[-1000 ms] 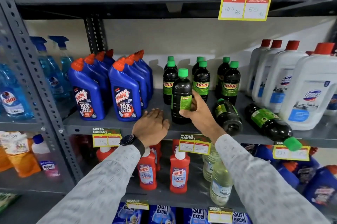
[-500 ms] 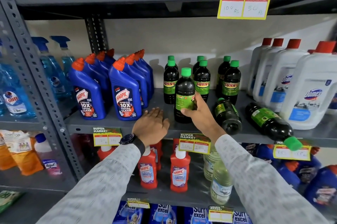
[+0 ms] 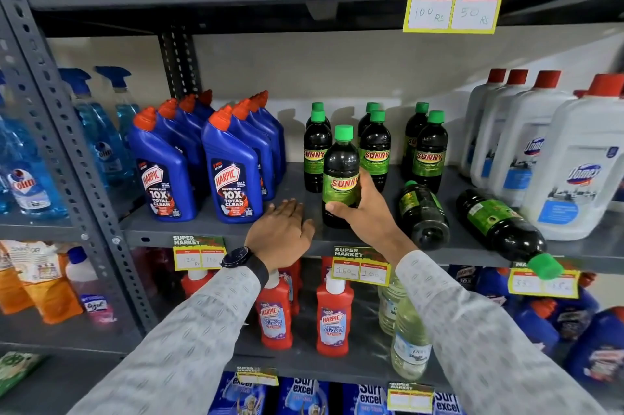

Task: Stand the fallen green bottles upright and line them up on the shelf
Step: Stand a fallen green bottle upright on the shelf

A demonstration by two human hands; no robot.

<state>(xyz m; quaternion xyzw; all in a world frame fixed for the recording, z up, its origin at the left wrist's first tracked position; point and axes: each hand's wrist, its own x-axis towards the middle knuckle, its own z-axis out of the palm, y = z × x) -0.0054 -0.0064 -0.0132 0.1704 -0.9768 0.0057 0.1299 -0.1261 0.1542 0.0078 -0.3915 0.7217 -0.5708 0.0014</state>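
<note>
The right hand is wrapped around the lower body of an upright green-capped bottle: the thumb crosses the front just under the SUNNY label and the other fingers curl round its right side, so the grasp is closed on the bottle. The bottle stands on the grey shelf, near the front edge, label facing the camera. The right forearm comes up from about 5 o'clock, sleeve to the wrist.

The left hand holds nothing. It lies palm down with the fingers loosely spread and slightly bent, fingertips resting on the shelf at 9 o'clock of the held bottle, just beside it but not touching it. A dark watch sits on that wrist, and the forearm rises from about 7 o'clock.

At 12 o'clock of the held bottle, three short columns of standing green bottles fill the back of the shelf. At 3 o'clock lie two fallen ones: the nearer fallen bottle with its base toward the camera, and the farther fallen bottle with its green cap overhanging the shelf edge. Blue Harpic bottles stand at 9 o'clock, white jugs at 3 o'clock.
</note>
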